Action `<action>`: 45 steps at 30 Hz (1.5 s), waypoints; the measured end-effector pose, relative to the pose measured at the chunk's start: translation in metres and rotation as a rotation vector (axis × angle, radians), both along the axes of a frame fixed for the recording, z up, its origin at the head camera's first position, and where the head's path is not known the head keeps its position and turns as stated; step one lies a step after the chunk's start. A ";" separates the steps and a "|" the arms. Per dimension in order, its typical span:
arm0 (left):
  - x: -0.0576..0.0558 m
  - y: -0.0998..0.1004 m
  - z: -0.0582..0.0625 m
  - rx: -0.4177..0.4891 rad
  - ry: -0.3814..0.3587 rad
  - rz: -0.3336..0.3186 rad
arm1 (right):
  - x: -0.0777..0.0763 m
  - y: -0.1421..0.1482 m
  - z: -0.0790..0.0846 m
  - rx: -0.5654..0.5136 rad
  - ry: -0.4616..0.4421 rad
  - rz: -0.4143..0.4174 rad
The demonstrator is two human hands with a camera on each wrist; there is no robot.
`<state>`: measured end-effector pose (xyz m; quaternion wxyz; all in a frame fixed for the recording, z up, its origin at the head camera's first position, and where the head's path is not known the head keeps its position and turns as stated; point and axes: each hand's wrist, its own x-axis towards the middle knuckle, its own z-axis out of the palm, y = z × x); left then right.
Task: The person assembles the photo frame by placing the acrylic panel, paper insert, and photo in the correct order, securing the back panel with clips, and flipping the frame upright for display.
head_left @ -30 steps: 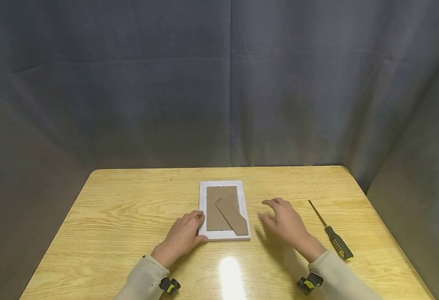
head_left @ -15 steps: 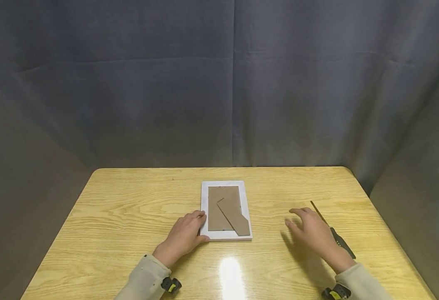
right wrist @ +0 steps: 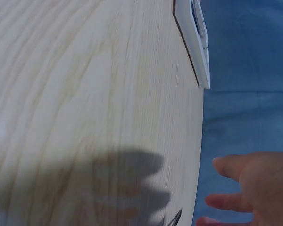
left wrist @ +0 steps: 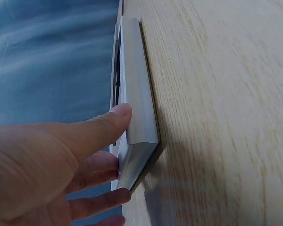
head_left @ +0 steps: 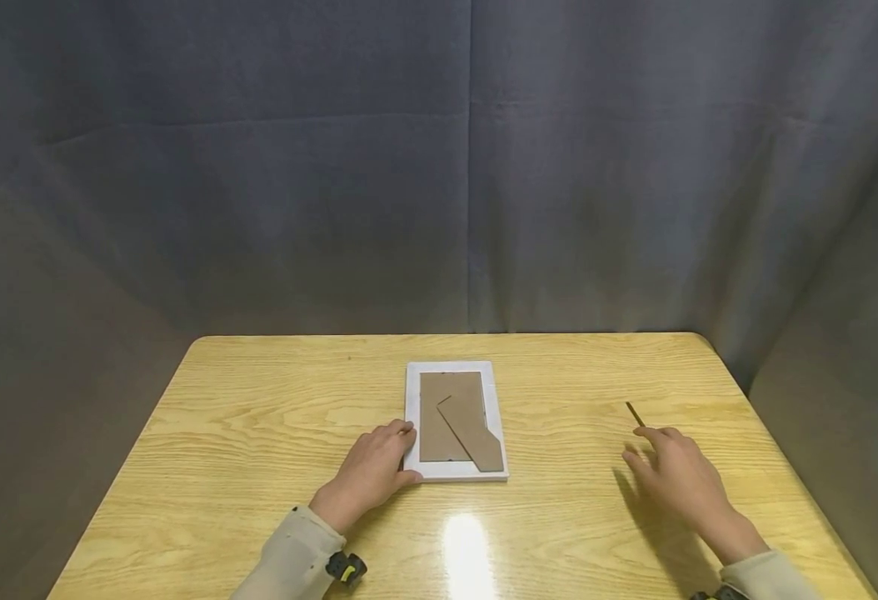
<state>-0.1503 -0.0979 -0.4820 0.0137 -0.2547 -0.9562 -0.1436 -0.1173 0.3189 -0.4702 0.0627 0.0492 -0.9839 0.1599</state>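
Note:
A white picture frame [head_left: 413,400] lies face down on the table, its brown backing board [head_left: 439,433] and angled stand leg [head_left: 481,450] showing. My left hand [head_left: 367,471] holds its near left corner. In the left wrist view the thumb [left wrist: 111,123] presses one edge of the frame [left wrist: 140,89] and the fingers lie along the adjoining side. My right hand [head_left: 680,483] hovers over a screwdriver [head_left: 636,414] at the right, fingers loosely bent with nothing between them. Only the screwdriver's shaft tip shows past the hand; its handle is hidden beneath.
The wooden table [head_left: 259,408] has a rounded far edge. Dark grey curtains [head_left: 334,208] hang behind it and on both sides. A bright light reflection [head_left: 467,550] shows near the front of the tabletop.
My right hand has moved right, from beside the picture frame to over the screwdriver, covering its handle. The left hand has stayed at the frame's corner.

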 end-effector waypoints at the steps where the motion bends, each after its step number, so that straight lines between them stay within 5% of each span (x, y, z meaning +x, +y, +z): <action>1: 0.000 0.000 0.000 0.000 0.001 -0.003 | 0.001 0.003 0.000 0.003 -0.007 -0.007; 22: 0.000 0.000 0.001 0.002 0.006 -0.005 | 0.026 0.057 -0.008 0.130 -0.180 -0.061; 33: -0.001 0.000 -0.001 -0.006 0.000 -0.003 | 0.039 0.064 -0.023 0.053 -0.233 -0.044; 45: -0.002 0.000 -0.001 -0.015 -0.003 0.004 | 0.036 0.064 -0.029 0.009 -0.251 -0.003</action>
